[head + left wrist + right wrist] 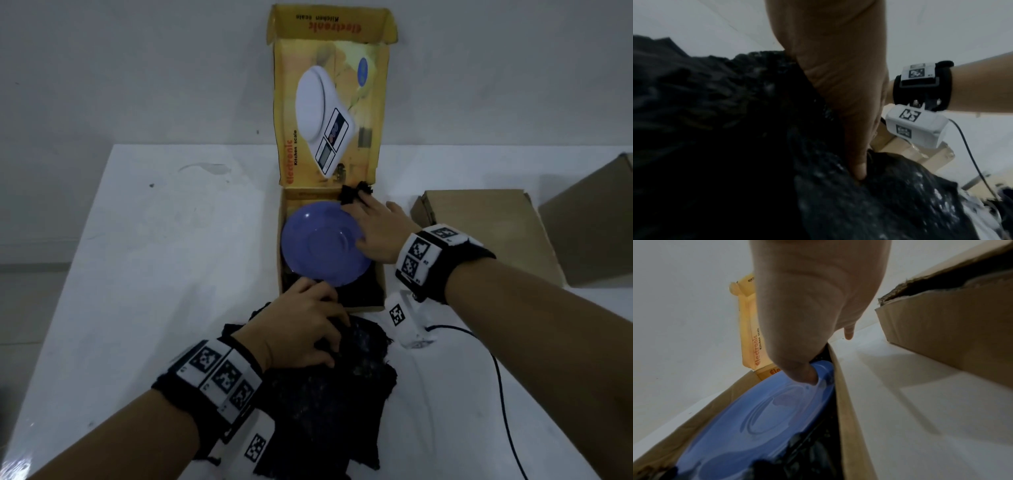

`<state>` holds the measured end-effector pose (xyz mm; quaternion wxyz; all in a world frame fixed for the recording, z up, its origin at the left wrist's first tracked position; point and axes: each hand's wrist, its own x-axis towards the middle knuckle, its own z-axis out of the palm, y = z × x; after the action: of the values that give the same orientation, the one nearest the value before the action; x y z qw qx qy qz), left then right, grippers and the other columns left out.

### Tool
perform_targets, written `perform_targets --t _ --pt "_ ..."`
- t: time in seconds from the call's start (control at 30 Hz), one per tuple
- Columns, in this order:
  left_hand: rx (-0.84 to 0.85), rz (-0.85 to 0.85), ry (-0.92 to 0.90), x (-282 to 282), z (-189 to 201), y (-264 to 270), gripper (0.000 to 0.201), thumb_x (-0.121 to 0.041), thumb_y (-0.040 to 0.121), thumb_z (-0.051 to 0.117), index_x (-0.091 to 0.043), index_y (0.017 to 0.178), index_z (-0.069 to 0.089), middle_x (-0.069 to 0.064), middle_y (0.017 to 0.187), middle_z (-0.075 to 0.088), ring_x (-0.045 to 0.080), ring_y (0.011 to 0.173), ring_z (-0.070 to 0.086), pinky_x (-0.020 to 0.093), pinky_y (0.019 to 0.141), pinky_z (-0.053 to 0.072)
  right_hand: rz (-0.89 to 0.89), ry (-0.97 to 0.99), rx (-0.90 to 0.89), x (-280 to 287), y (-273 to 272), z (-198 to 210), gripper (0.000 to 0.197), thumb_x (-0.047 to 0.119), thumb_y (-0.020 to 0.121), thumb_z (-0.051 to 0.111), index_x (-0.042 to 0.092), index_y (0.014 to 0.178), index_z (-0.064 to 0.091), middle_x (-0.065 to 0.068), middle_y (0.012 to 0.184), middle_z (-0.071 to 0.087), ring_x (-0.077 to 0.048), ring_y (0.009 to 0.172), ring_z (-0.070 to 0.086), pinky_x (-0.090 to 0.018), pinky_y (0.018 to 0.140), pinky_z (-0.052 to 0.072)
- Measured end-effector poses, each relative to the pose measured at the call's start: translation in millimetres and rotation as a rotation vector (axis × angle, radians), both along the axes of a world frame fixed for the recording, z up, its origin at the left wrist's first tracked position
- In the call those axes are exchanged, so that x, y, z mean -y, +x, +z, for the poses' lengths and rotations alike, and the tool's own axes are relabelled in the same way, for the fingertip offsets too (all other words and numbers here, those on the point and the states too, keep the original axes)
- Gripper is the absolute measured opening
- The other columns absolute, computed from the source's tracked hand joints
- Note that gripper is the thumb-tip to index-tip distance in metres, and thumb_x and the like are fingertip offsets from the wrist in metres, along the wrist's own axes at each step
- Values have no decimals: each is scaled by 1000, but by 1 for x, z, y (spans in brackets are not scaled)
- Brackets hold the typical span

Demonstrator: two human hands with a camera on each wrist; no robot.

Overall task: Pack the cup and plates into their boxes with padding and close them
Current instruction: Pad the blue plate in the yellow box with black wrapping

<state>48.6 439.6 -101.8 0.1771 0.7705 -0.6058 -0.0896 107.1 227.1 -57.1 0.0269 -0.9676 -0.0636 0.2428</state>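
Note:
A blue plate [322, 243] [760, 415] lies in the open yellow kitchen-scale box [283, 219], on black padding [359, 291] that lines the bottom. My right hand [363, 222] [807, 321] rests flat on the plate's right rim, thumb down on the plate. Its fingertips reach a bunched black cloth [356, 191] in the far right corner. On the table in front of the box lies another black padding cloth [329, 404] [715, 129]. My left hand [329, 339] [838, 81] grips its far edge with curled fingers.
The box lid [329, 113] stands upright against the wall. A flat brown box [486, 233] [951, 329] lies right of the yellow one, a taller brown box [596, 226] beyond it. A dark cable [500, 377] runs over the white table by my right arm.

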Motion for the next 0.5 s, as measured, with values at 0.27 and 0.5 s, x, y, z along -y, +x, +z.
perform_targets --t 0.27,0.5 --pt "-285 409 -335 2 30 26 14 -31 87 57 -26 93 69 -12 92 71 10 86 59 36 75 49 -26 96 16 5 4 4 65 13 94 40 15 150 6 -5 159 5 -18 147 2 -45 117 10" --pt "-345 920 -628 3 46 76 27 -15 69 49 -31 86 64 1 90 65 15 84 62 19 84 45 77 -41 241 12 3 -7 50 22 98 36 15 147 28 -8 155 19 -24 143 15 -41 114 11"
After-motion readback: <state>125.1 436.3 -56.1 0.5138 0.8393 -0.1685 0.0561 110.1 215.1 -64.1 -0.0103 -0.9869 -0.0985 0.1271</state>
